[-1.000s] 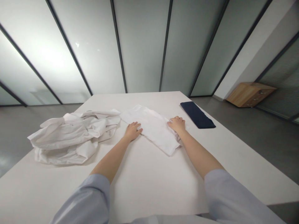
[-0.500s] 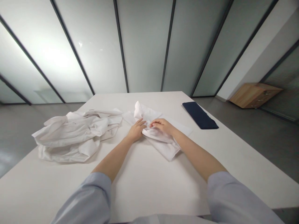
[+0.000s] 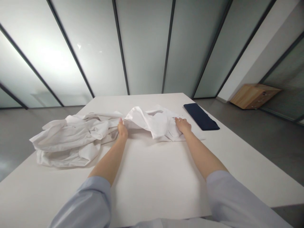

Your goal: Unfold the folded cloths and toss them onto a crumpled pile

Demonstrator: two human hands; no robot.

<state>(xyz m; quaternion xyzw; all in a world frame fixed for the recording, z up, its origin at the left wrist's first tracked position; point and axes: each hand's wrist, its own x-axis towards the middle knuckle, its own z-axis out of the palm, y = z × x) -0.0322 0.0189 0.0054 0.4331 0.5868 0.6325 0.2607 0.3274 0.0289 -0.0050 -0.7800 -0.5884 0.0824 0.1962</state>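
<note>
A thin white garment (image 3: 152,122) lies crumpled across the middle of the table, its centre raised in loose folds. At its left end, my left hand (image 3: 122,129) is closed on the edge, thumb upward and most fingers hidden behind the cloth. My right hand (image 3: 183,125) is curled over the right part of the same garment, pinching the fabric against the table. A flat corner of cloth sticks out past the right wrist. Just left of my left hand is a heap of white clothing (image 3: 71,139), close beside it.
A folded dark navy cloth (image 3: 201,116) lies near the right edge of the white table (image 3: 156,177). Beyond the table stand frosted glass panels (image 3: 144,47). A wooden cabinet (image 3: 251,96) stands on the floor at the right.
My hands have moved apart, left to the left and right to the right. The garment between them has spread sideways, and its near corner no longer points towards me.
</note>
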